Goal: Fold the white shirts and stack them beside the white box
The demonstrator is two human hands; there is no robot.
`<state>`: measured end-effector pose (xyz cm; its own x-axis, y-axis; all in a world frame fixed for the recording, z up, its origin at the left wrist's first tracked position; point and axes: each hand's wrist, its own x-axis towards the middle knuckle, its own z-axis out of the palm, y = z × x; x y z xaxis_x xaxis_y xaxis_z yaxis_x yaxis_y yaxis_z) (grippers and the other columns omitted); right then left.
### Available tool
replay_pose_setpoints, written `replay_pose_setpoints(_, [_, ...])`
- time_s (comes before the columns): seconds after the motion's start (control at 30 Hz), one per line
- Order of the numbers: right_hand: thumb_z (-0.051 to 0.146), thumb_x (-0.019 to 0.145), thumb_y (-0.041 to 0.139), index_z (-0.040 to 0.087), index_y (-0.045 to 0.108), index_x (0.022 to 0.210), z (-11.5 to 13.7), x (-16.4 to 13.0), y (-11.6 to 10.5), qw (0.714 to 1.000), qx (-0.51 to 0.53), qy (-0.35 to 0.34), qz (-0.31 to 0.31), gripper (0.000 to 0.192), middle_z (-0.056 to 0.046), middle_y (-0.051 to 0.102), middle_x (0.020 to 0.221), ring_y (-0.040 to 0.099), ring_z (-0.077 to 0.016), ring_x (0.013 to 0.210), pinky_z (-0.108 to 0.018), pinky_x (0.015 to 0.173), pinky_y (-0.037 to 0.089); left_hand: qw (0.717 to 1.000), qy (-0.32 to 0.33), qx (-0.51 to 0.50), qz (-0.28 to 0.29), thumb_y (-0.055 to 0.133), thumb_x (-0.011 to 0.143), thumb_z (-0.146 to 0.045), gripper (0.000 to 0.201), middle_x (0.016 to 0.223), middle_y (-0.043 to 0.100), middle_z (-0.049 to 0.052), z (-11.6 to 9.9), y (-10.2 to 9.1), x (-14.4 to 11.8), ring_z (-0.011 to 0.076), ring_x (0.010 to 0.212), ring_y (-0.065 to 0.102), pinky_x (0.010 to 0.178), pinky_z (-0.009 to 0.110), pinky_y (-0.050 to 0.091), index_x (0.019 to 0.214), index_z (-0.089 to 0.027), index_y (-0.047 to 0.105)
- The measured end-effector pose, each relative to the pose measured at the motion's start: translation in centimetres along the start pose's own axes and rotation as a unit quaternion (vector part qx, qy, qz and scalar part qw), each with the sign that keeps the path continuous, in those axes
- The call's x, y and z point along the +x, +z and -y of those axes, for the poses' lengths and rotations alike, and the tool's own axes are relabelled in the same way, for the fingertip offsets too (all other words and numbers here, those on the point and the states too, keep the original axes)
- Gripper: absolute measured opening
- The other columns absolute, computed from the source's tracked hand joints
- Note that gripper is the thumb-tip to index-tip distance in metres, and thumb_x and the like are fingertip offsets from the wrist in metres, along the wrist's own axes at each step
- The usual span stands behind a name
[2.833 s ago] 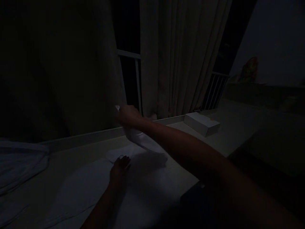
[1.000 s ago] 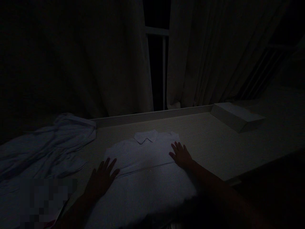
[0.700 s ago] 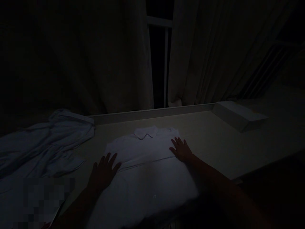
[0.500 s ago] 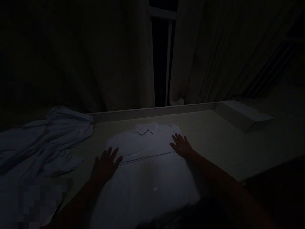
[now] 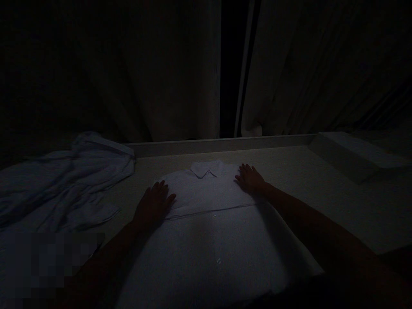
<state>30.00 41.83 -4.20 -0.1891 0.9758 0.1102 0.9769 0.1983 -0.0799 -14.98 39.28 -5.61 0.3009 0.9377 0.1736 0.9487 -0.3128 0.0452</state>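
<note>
The left hand lies flat and spread, palm down, on the left shoulder of a white collared shirt, and the right hand lies flat the same way, fingers spread, on the shirt's right shoulder just beside the collar; neither pinches any cloth. The shirt is laid out flat on the desk, its collar towards the far edge and its hem reaching the near edge. A crumpled pale garment lies towards the desk's left end, and a flat white box sits at the far right corner, well apart from the shirt, with dark curtains hanging behind the far edge.
</note>
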Motion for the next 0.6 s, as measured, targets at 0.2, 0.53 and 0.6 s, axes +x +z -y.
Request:
replay_pose_setpoints(0.2, [0.069, 0.095, 0.011, 0.009, 0.029, 0.153, -1.4, 1.4, 2.1, 0.999, 0.010, 0.018, 0.037, 0.085, -0.016, 0.024, 0.160, 0.020, -0.0310, 0.147, -0.045, 0.118, 0.013, 0.998, -0.009, 0.015, 0.063, 0.025, 0.092, -0.061, 0.077, 0.157, 0.032, 0.018, 1.0, 2.4, 6.6, 0.0318, 0.145, 0.028, 0.115, 0.050, 0.022, 0.148, -0.009, 0.037])
replay_pose_setpoints(0.53, [0.066, 0.097, 0.019, 0.015, 0.024, 0.155, -1.5, 1.4, 1.2, 0.999, 0.006, 0.024, 0.031, 0.077, -0.010, 0.013, 0.163, 0.008, -0.0305, 0.150, -0.051, 0.119, 0.008, 1.000, -0.015, 0.023, 0.011, 0.024, 0.093, -0.060, 0.079, 0.160, 0.025, 0.020, 1.8, 3.2, 6.7, 0.0336, 0.147, 0.021, 0.115, 0.053, 0.018, 0.150, -0.005, 0.029])
replay_pose_setpoints(0.6, [0.063, 0.098, 0.017, 0.016, 0.020, 0.156, -0.6, -0.9, 0.1, 1.000, 0.007, 0.007, -0.001, 0.075, -0.008, 0.009, 0.164, 0.003, -0.0291, 0.151, -0.051, 0.119, 0.005, 1.000, -0.004, 0.019, -0.014, 0.023, 0.095, -0.057, 0.076, 0.161, 0.019, 0.019, 1.0, 2.0, 5.0, 0.0338, 0.148, 0.015, 0.116, 0.053, 0.015, 0.151, -0.005, 0.026])
